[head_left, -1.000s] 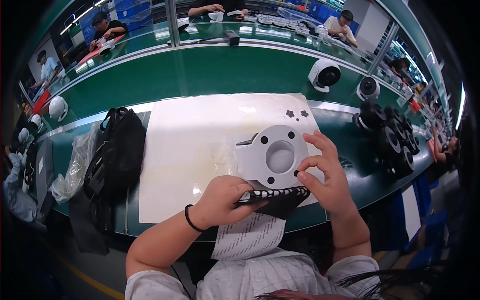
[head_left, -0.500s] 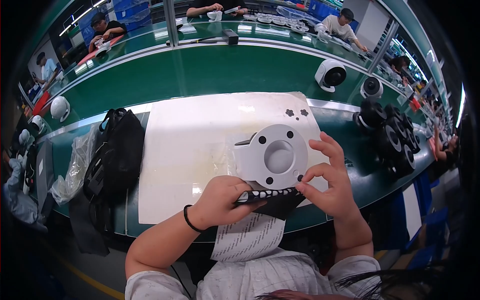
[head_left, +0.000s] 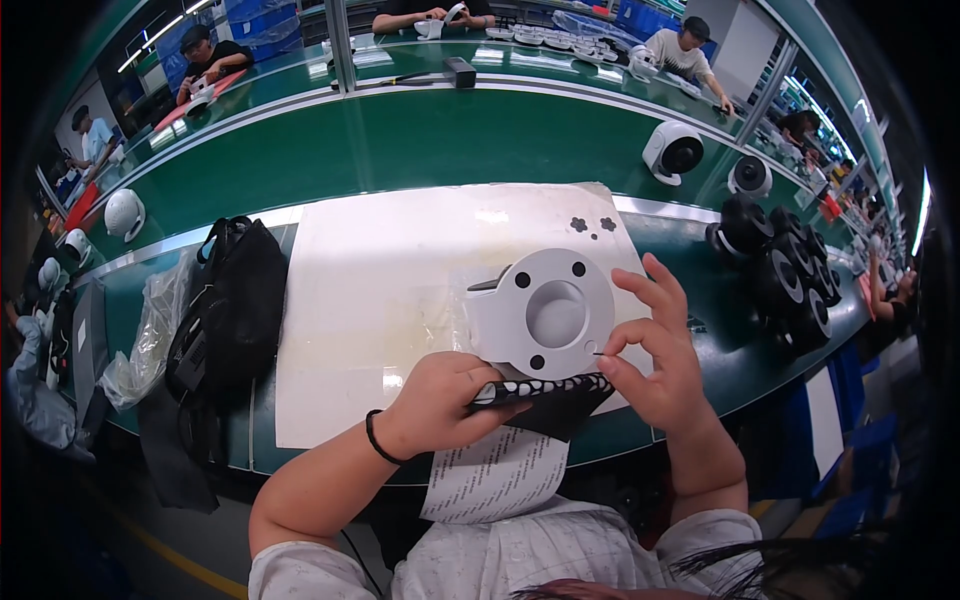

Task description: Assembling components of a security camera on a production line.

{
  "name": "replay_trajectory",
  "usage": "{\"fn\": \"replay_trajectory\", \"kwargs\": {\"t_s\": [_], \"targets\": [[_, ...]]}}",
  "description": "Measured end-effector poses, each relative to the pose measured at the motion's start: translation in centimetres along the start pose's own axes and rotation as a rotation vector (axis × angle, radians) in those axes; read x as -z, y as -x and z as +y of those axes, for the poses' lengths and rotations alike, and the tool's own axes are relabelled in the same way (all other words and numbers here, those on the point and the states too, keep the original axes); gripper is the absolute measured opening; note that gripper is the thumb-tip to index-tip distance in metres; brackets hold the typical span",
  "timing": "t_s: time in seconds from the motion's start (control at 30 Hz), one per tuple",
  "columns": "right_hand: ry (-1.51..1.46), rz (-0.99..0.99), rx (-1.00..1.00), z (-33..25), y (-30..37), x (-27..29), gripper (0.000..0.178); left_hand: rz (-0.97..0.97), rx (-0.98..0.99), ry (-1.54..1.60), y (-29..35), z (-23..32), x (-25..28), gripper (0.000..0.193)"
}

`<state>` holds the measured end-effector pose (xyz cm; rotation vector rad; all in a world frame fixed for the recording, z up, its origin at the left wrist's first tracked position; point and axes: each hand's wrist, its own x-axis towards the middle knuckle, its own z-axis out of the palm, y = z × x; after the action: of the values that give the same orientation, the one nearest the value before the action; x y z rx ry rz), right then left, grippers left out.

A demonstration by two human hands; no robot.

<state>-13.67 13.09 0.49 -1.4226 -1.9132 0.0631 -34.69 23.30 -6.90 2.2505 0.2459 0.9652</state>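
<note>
1. A green-topped workbench (head_left: 735,355) is partly covered by a white rectangular work sheet (head_left: 370,250).
2. A black fabric bag (head_left: 250,300) is seen just beside the work sheet's left edge; a heap of black round-ended units (head_left: 785,270) is seen beyond its right edge.
3. A white plastic part with a round, ring-faced base (head_left: 555,310) is located over the work sheet's right half, tilted with its base facing the person; whether the work sheet is touched by it cannot be told.
4. The left hand (head_left: 460,400), over the work sheet's near edge, is closed, and a black sheet dotted with white rounded spots (head_left: 545,388) is gripped by it.
5. The right hand (head_left: 655,365), at the work sheet's right edge, is narrowed to a thumb-and-forefinger pinch, its other fingers raised and spread.
6. Three black round pads (head_left: 522,280) are seated on the base, above the work sheet.
7. A thin black piece (head_left: 600,353) is held in the pinch, near the work sheet's right edge, just beside a pale circle on the base.
</note>
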Motion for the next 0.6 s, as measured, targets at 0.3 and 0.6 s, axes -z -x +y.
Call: {"fn": "replay_trajectory", "kwargs": {"t_s": [0.3,0.6], "targets": [[-0.009,-0.057,-0.085,-0.1,-0.4,0.1,0.004,0.003,-0.005,0.007,0.0,0.0,0.0,0.017],[0.375,-0.057,0.051,-1.7,0.3,0.5,0.011,-0.002,0.002,-0.004,0.1,-0.1,0.1,0.018]]}}
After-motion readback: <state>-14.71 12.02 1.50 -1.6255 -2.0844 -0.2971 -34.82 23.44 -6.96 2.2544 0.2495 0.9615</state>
